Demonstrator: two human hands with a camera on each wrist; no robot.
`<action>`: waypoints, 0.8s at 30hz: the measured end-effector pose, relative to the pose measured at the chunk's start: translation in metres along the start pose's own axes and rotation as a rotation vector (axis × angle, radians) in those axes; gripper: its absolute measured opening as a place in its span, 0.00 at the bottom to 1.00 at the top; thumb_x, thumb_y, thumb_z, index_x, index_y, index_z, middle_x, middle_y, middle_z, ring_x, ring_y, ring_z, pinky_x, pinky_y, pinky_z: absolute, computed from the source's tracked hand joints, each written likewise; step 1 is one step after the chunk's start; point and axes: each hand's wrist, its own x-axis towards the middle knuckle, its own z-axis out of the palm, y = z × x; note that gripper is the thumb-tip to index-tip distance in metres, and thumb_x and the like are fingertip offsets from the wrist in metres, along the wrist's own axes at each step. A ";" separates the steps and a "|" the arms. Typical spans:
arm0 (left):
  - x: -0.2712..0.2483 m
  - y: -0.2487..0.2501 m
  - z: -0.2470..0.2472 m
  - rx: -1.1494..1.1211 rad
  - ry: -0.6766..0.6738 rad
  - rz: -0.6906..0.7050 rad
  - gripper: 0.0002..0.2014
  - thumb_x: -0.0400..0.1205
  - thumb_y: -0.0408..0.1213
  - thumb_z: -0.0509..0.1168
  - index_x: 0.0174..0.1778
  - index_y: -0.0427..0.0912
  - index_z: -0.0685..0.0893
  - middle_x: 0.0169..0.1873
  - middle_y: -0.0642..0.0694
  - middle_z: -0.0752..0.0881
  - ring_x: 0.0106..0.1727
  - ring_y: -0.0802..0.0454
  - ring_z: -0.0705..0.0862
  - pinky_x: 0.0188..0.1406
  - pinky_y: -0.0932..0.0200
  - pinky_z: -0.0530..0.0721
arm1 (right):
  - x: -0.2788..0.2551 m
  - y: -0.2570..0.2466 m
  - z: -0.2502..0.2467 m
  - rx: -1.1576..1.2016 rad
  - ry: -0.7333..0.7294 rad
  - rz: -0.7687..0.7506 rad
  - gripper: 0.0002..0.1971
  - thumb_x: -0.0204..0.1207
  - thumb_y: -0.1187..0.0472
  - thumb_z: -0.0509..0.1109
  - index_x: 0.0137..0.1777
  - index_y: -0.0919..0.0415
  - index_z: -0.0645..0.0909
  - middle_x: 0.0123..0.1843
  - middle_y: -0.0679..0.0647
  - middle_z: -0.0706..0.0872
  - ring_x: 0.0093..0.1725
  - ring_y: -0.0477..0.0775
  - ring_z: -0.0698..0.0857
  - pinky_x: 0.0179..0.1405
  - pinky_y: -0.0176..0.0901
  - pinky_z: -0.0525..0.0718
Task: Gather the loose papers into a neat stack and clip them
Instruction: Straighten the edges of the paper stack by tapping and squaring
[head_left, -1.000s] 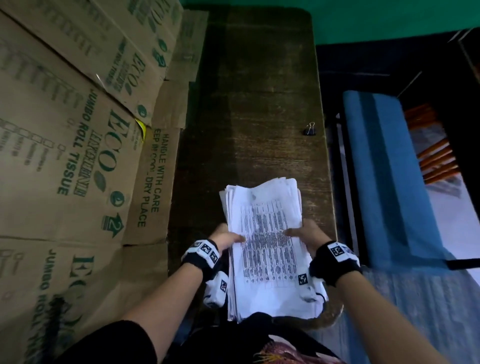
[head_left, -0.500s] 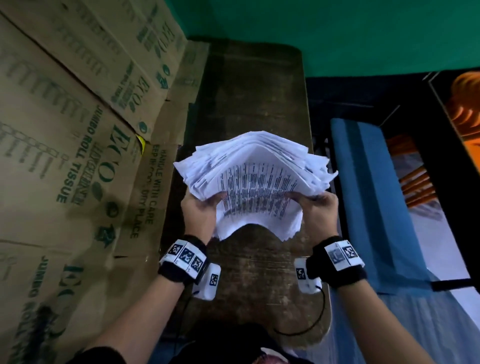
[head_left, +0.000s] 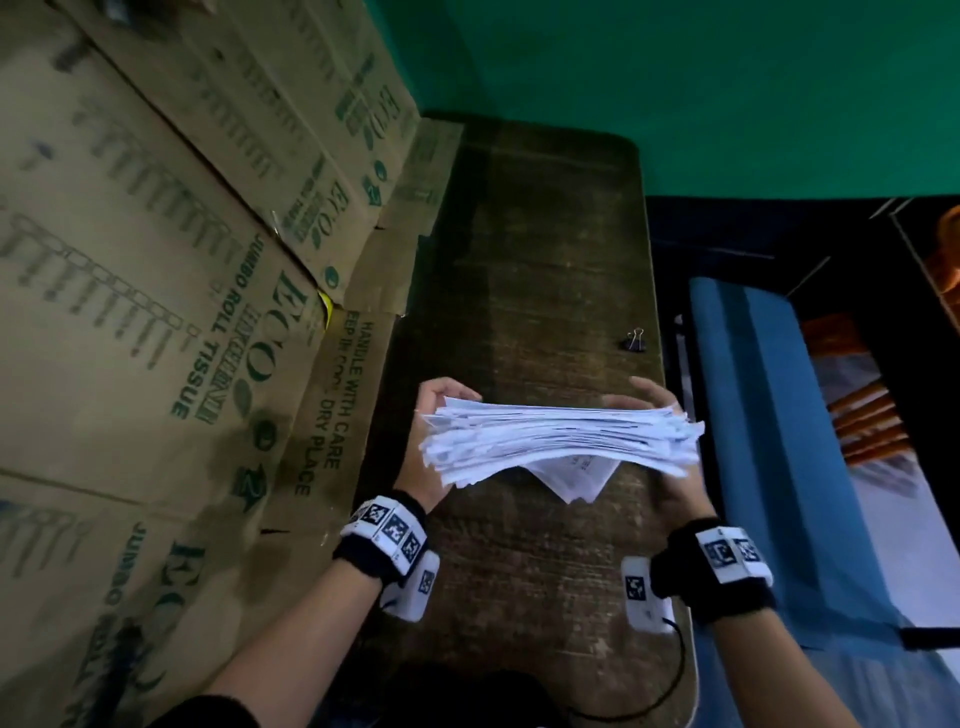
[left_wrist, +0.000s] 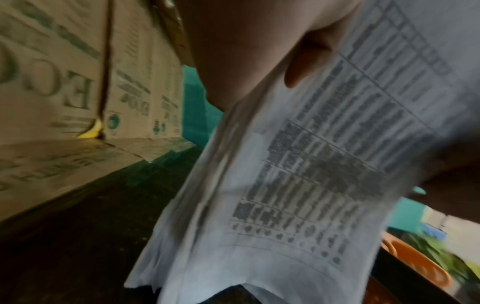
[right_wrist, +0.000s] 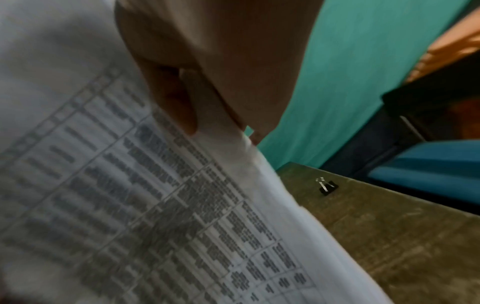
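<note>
A thick stack of white printed papers (head_left: 561, 441) is held upright above the dark wooden table (head_left: 524, 260), its top edges facing the head camera. My left hand (head_left: 434, 441) grips its left side and my right hand (head_left: 660, 436) grips its right side. One sheet's corner hangs below the stack. Both wrist views show the printed tables on the papers (left_wrist: 298, 174) (right_wrist: 142, 205) with a thumb pressed on them. A small black binder clip (head_left: 635, 340) (right_wrist: 327, 186) lies on the table near its right edge, beyond the right hand.
Cardboard boxes (head_left: 156, 312) printed with green text stand along the table's left side. A green wall (head_left: 675, 78) rises behind. A blue bench (head_left: 769, 441) and orange chairs (head_left: 862, 415) stand to the right of the table.
The papers lay flat on the table near my body, then both hands lifted them. They now stand on edge farther forward, with the sheets' edges turned up.
</note>
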 end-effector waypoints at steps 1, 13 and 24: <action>0.003 0.002 0.000 0.030 -0.038 -0.039 0.14 0.77 0.29 0.67 0.54 0.49 0.77 0.45 0.49 0.83 0.49 0.62 0.87 0.44 0.68 0.83 | 0.000 -0.004 0.005 -0.049 0.007 0.080 0.23 0.83 0.76 0.54 0.77 0.64 0.66 0.71 0.62 0.80 0.71 0.56 0.80 0.66 0.33 0.79; 0.038 0.019 0.007 0.012 0.033 0.064 0.15 0.75 0.23 0.71 0.57 0.32 0.81 0.50 0.47 0.87 0.49 0.71 0.85 0.47 0.75 0.82 | -0.012 0.006 -0.001 0.049 -0.093 -0.154 0.15 0.72 0.70 0.76 0.59 0.62 0.85 0.57 0.58 0.90 0.58 0.57 0.89 0.58 0.55 0.87; 0.039 0.031 0.010 -0.065 -0.001 0.103 0.13 0.73 0.19 0.72 0.52 0.33 0.84 0.46 0.49 0.88 0.48 0.65 0.88 0.44 0.71 0.84 | -0.008 -0.020 0.006 0.124 0.203 -0.272 0.12 0.66 0.79 0.77 0.39 0.62 0.88 0.37 0.46 0.92 0.40 0.46 0.90 0.42 0.41 0.87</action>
